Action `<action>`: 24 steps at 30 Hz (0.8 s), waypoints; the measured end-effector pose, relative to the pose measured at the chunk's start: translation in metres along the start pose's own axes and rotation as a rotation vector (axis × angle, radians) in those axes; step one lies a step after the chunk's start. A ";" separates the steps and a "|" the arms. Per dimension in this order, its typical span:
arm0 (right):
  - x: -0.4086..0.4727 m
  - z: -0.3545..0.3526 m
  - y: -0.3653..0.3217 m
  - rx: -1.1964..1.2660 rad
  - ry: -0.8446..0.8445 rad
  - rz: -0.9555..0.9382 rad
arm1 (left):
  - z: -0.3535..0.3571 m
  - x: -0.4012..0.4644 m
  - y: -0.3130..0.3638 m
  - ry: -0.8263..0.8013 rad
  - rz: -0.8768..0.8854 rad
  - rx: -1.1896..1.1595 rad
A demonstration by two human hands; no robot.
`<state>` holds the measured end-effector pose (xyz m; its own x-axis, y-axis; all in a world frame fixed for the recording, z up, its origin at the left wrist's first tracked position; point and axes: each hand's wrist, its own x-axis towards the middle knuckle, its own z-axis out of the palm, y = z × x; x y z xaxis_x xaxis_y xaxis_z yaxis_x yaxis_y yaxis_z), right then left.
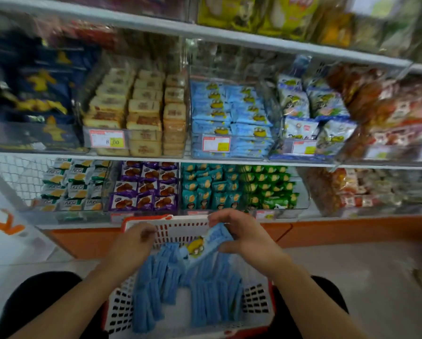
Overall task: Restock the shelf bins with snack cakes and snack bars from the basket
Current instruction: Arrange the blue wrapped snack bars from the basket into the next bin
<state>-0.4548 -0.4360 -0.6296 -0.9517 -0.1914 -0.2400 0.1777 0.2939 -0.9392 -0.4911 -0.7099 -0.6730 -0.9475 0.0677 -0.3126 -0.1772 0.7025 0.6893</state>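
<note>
Shelves (205,159) fill the upper view, several tiers, clear bins side by side. Top tier blurred, yellow bags there. Middle tier, left to right: dark blue bags (41,94), tan cakes (144,108) stacked in rows, blue packs (229,113) in a clear bin (193,148), pale green-and-blue bags (312,111), red-orange bags at far right, blurred. Price tags (216,143) on the bin fronts. Lower tier: white-green packs (73,184), purple packs (147,184), teal packs (208,185), green packs (270,185), more reddish bags to the right. Orange base strip under the shelves.

Basket (180,232), red rim with white lattice walls, sits low centre in front of the shelves, between the person's dark-clad knees. Inside: many blue snack bars (156,289) standing on edge in rows, packed close.

Right hand (244,238) over the basket's far end, fingers curled, pinching one blue packet (210,243) with a yellow picture, lifted above the rows and tilted. Left hand (136,243) at the basket's far left wall, fingers curled in; whether it grips anything, cannot tell, motion blur. The hands are near each other, not touching.
</note>
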 end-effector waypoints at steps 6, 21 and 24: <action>-0.010 -0.019 -0.063 0.045 -0.144 -0.110 | -0.031 -0.041 0.093 -0.413 0.157 -0.328; -0.010 -0.029 -0.107 -0.609 0.348 -0.315 | -0.018 -0.032 0.171 -0.169 -0.028 -1.066; 0.015 -0.054 -0.124 -0.617 0.424 -0.307 | -0.028 -0.014 0.187 -0.052 0.047 -0.912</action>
<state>-0.5046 -0.4249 -0.5037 -0.9716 -0.0130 0.2363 -0.1595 0.7736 -0.6132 -0.5179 -0.5996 -0.5217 -0.9497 0.1297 -0.2849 -0.3014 -0.1325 0.9442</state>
